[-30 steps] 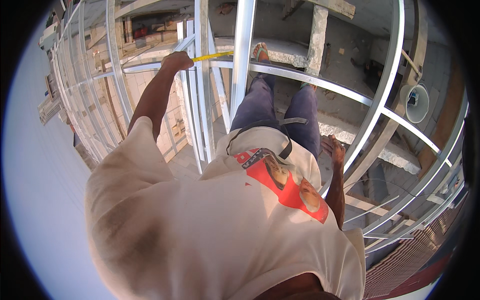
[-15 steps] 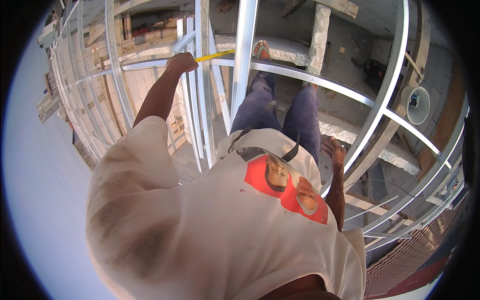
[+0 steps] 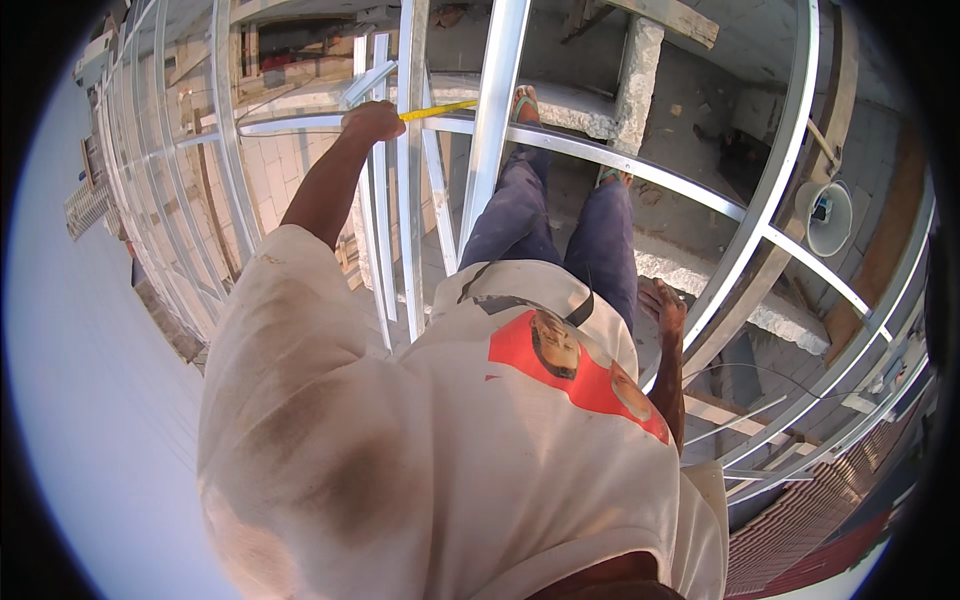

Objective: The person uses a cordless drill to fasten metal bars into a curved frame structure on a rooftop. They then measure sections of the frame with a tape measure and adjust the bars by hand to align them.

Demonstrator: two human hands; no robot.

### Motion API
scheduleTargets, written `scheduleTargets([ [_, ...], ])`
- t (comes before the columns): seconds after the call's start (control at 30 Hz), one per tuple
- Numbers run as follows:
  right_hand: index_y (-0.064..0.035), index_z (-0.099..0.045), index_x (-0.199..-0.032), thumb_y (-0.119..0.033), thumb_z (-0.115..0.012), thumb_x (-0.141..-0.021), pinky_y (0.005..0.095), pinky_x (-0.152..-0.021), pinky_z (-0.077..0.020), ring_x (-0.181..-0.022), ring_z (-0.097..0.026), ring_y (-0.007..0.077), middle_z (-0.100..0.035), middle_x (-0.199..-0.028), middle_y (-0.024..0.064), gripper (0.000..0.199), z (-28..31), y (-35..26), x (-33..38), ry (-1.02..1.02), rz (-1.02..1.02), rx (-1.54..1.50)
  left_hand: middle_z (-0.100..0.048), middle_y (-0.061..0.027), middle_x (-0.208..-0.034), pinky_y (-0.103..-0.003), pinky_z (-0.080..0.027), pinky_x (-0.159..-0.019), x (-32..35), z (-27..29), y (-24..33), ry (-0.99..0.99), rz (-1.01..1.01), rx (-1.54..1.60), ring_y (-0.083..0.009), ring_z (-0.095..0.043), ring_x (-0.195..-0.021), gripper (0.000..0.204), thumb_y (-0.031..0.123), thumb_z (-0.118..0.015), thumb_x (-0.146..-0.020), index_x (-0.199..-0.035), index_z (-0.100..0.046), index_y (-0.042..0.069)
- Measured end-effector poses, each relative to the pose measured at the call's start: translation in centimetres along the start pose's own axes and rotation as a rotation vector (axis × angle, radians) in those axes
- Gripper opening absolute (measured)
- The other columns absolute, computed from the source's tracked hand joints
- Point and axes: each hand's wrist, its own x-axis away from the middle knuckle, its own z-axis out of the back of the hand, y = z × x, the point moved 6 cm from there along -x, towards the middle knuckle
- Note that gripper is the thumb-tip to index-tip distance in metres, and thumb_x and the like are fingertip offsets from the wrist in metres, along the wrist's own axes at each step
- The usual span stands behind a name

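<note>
My left hand (image 3: 373, 122) is closed at the end of an outstretched arm, by a silvery metal stud (image 3: 411, 180). From its fist the yellow blade of a tape measure (image 3: 438, 110) runs right toward a wider metal stud (image 3: 494, 110); any case is hidden in the fingers. The blade lies just above a metal cross rail (image 3: 585, 150). My right hand (image 3: 664, 305) hangs low beside my right thigh, fingers loosely apart and holding nothing visible. It is close to a slanting metal profile (image 3: 740, 250), and I cannot tell whether they touch.
My sandalled feet stand far down, near a rough concrete beam (image 3: 638, 85). At the right, a white bucket (image 3: 828, 235) hangs beside a wooden beam (image 3: 765, 285). More metal framing (image 3: 230, 150) fills the left, with loose studs leaning inside. A tiled roof (image 3: 800, 530) lies lower right.
My left hand and the tape measure's blade appear slightly farther right in the picture, as the view shifts a little. My right hand stays beside my thigh.
</note>
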Motion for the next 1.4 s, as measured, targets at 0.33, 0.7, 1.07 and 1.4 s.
scheduleTargets([
  [0.33, 0.0071, -0.057, -0.143, -0.047, -0.067, -0.101, 0.0429, -0.099, -0.0558, -0.116, -0.071, 0.0336, -0.072, -0.126, 0.0226, 0.069, -1.3, 0.8, 0.5, 0.049, -0.006, 0.015, -0.066, -0.0116, -0.140, -0.048, -0.052, -0.107, -0.6, -0.5, 1.2, -0.068, 0.036, -0.047, -0.0302, -0.063, -0.132, 0.050, 0.031, -0.061, -0.091, -0.138, -0.065, 0.013],
  [0.7, 0.0079, -0.057, -0.142, -0.046, -0.067, -0.101, 0.0431, -0.099, -0.0550, -0.117, -0.071, 0.0338, -0.071, -0.126, 0.0235, 0.068, -1.4, 4.4, -0.3, 0.024, -0.061, -0.015, -0.072, -0.0180, -0.126, -0.048, -0.054, -0.101, -1.8, -1.5, 1.7, -0.031, -0.016, -0.086, -0.0346, -0.069, -0.119, 0.063, 0.039, -0.062, -0.085, -0.141, -0.061, 0.008],
  [1.07, 0.0048, -0.057, -0.145, -0.043, -0.064, -0.103, 0.0425, -0.101, -0.0547, -0.116, -0.071, 0.0328, -0.072, -0.128, 0.0217, 0.064, -1.1, 5.6, -1.2, 0.019, -0.080, -0.035, -0.071, -0.0212, -0.124, -0.051, -0.053, -0.102, -3.1, -2.5, 2.6, -0.044, -0.006, -0.096, -0.0387, -0.067, -0.119, 0.054, 0.038, -0.061, -0.087, -0.131, -0.066, 0.006],
  [1.4, 0.0009, -0.061, -0.143, -0.044, -0.065, -0.103, 0.0437, -0.099, -0.0556, -0.114, -0.072, 0.0321, -0.073, -0.124, 0.0208, 0.060, -0.7, 6.7, -1.6, 0.016, -0.078, -0.045, -0.071, -0.0224, -0.124, -0.051, -0.054, -0.100, -3.6, -2.9, 3.5, -0.075, 0.002, -0.091, -0.0383, -0.068, -0.118, 0.054, 0.038, -0.061, -0.088, -0.129, -0.065, 0.005],
])
